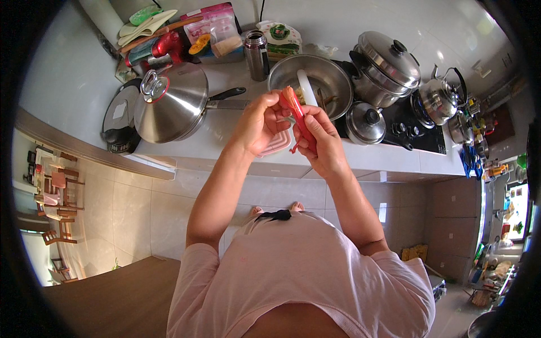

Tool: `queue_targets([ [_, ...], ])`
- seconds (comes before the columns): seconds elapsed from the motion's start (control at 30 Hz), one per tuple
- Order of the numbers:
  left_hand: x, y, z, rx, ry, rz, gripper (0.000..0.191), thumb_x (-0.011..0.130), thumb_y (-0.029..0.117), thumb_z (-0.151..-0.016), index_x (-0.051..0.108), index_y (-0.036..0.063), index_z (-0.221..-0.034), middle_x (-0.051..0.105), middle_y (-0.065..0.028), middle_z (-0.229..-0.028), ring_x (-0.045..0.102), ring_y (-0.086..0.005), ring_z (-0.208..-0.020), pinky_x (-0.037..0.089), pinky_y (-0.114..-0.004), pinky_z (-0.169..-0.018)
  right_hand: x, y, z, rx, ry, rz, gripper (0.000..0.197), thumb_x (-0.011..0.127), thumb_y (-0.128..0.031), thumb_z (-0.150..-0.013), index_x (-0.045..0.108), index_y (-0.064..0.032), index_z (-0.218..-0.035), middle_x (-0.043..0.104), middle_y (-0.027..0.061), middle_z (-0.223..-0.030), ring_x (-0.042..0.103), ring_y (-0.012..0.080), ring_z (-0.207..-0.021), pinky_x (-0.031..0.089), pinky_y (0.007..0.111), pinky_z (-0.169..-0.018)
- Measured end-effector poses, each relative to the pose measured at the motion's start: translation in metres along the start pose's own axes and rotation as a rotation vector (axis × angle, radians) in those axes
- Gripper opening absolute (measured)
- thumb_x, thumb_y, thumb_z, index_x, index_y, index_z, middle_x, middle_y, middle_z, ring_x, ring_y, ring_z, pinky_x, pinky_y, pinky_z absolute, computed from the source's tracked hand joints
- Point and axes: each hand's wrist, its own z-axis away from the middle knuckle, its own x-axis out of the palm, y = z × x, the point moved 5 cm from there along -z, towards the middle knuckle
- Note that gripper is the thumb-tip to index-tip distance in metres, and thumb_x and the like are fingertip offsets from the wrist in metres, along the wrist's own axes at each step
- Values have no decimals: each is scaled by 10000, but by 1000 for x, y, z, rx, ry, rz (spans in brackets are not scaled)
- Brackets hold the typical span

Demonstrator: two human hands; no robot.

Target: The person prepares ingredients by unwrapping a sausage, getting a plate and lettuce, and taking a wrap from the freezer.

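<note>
My right hand is wrapped around what looks like a sausage in a red plastic casing, tilted with its upper end towards the wall. At that end pinkish-orange filling shows, and a thin red strip dangles by my right fingers. The thumb and forefinger of my left hand pinch the casing near the top; its other fingers are curled. Just behind the hands stands a stainless steel basin with some food in it and a white utensil handle leaning inside. Partly hidden below my hands is a pink ridged lid.
A lidded wok stands left, its handle pointing at my left wrist. Near the basin are a steel thermos, a small lidded pot and a tall steamer pot. A kettle sits on the black cooktop at right.
</note>
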Motion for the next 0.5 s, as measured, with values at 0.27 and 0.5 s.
queue_targets([
  [0.27, 4, 10, 5, 53, -133, -122, 129, 584, 224, -811, 563, 113, -876, 563, 32, -821, 520, -42, -753, 454, -176, -604, 1, -9, 4, -163, 55, 285, 174, 471, -176, -882, 480, -100, -1038, 532, 9, -705, 380, 16, -480, 248, 151, -397],
  [0.5, 3, 3, 9, 24, -76, 34, 144, 581, 199, -810, 558, 86, -898, 567, 5, -815, 552, -77, -733, 494, -203, -646, 0, -4, 4, 2, -14, -35, 219, 459, -217, -885, 471, -77, -1053, 526, 24, -719, 356, 15, -458, 227, 138, -356],
])
